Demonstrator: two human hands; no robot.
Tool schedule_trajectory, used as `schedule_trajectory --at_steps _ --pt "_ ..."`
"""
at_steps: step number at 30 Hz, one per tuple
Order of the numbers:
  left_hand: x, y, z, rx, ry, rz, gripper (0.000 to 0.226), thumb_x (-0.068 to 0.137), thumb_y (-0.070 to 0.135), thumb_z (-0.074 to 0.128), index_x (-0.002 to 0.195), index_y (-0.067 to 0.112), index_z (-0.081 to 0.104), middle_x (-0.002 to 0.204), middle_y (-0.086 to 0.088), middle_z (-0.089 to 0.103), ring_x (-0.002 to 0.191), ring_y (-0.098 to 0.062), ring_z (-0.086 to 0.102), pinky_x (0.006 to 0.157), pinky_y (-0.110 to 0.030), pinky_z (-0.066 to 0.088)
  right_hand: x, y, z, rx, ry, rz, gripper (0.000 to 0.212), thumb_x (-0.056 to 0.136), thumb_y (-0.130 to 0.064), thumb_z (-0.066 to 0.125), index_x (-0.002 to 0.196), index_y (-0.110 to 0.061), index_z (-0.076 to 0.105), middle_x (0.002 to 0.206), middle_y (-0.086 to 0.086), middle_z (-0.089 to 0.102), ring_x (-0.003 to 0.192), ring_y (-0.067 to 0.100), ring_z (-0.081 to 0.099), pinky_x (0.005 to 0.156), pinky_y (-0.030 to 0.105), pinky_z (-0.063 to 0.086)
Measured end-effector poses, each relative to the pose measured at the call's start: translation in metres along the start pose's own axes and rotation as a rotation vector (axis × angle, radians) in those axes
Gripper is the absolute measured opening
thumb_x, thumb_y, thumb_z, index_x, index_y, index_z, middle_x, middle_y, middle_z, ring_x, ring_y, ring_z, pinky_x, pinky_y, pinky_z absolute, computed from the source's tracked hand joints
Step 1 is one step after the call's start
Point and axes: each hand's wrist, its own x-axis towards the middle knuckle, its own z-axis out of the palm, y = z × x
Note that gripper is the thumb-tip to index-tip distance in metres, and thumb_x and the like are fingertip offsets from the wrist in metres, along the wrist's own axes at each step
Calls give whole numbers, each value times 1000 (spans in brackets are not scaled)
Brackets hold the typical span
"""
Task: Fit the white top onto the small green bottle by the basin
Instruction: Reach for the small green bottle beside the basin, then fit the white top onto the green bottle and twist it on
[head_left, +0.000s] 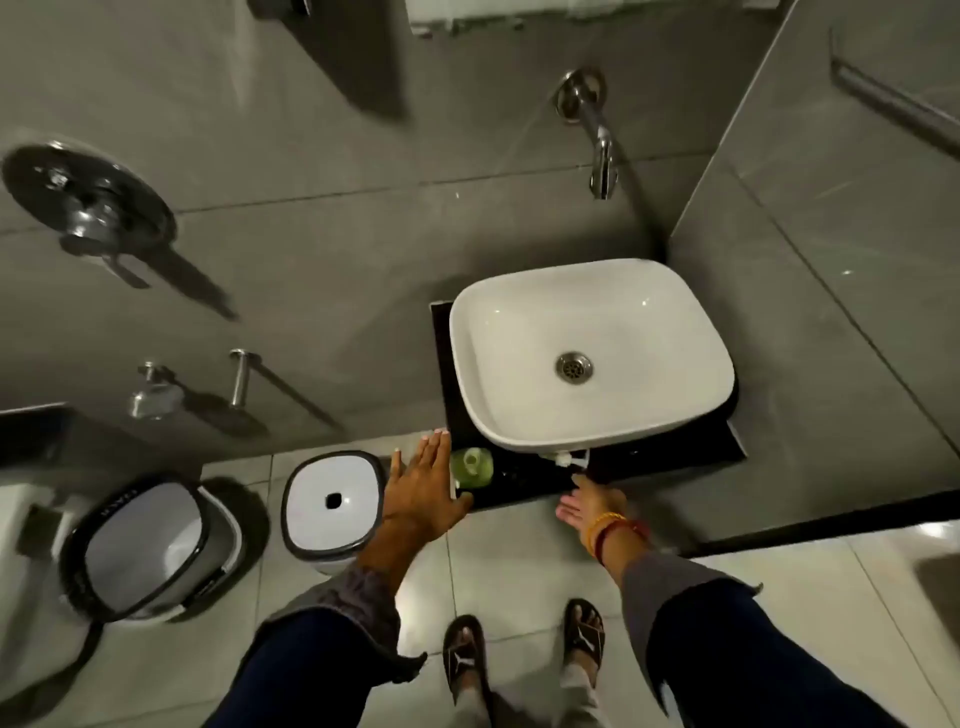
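Observation:
A small green bottle (471, 467) stands uncapped on the black counter (524, 486), just in front of the white basin (592, 353). The white top (570, 459) lies on the counter under the basin's front rim, to the right of the bottle. My left hand (423, 488) is flat with fingers spread, right beside the bottle's left side, holding nothing. My right hand (587, 506) is open, its fingertips just below the white top, apart from it or barely touching.
A wall spout (597, 140) hangs above the basin. On the floor at the left stand a small white bin (332, 506) with a closed lid and a larger open bin (150, 545). My sandalled feet (519, 654) are on the tiled floor below the counter.

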Motion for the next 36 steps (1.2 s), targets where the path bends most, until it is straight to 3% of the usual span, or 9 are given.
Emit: schedule_trajectory --at_steps 3,5,10,14,18,21,25,29,36 --pt "5 2 11 -30 40 -13 98 78 60 39 155 11 5 163 -7 9 149 -22 3 119 -55 8 11 -7 16 251 -51 126 45 98 -16 54 135 8 43 144 26 43 132 39 46 95 46 49" --pt "6 3 19 -41 75 -5 97 79 59 41 155 10 5 163 -8 9 149 -23 4 119 -55 8 13 -13 27 375 -80 189 51 101 -22 49 141 5 36 155 21 31 141 35 36 109 46 41" --pt "7 4 27 -76 95 5 95 83 57 45 155 11 3 163 -7 8 149 -22 4 120 -55 8 27 -17 44 475 35 163 58 96 -23 58 137 11 36 151 26 36 138 36 40 107 46 45" --pt "8 0 33 -72 83 3 95 87 59 48 155 13 0 164 -6 4 149 -21 0 120 -53 7 39 -19 44 447 106 126 37 90 -9 63 119 8 47 140 33 45 128 40 50 88 48 53" --pt "9 -5 36 -75 69 14 94 89 60 47 155 14 -1 164 -6 2 149 -22 -1 120 -54 8 51 -20 37 424 125 181 49 91 -6 54 137 1 40 147 27 40 135 35 44 93 51 47" --pt "10 -5 34 -68 62 26 94 89 60 46 155 13 -1 164 -7 2 149 -23 0 120 -54 8 54 -14 24 368 148 166 45 92 -14 54 133 1 46 140 25 47 135 33 46 95 51 49" --pt "5 -1 30 -57 66 33 95 88 57 49 155 13 -2 164 -8 3 149 -23 1 120 -55 7 28 -10 7 304 286 -57 20 89 -12 63 94 7 60 95 28 64 109 44 62 85 47 55" --pt "2 2 33 -36 57 40 96 87 54 51 155 15 -5 164 -6 -1 150 -23 0 120 -53 5 -19 -17 -2 229 301 -410 24 88 -8 67 105 9 65 95 32 68 67 29 66 55 23 60" --pt "1 3 37 -31 68 24 97 87 54 51 154 16 -8 164 -5 -3 149 -23 1 120 -52 3 -81 -31 41 -26 34 -856 9 85 -13 74 88 -5 71 84 12 74 76 24 71 72 31 60"
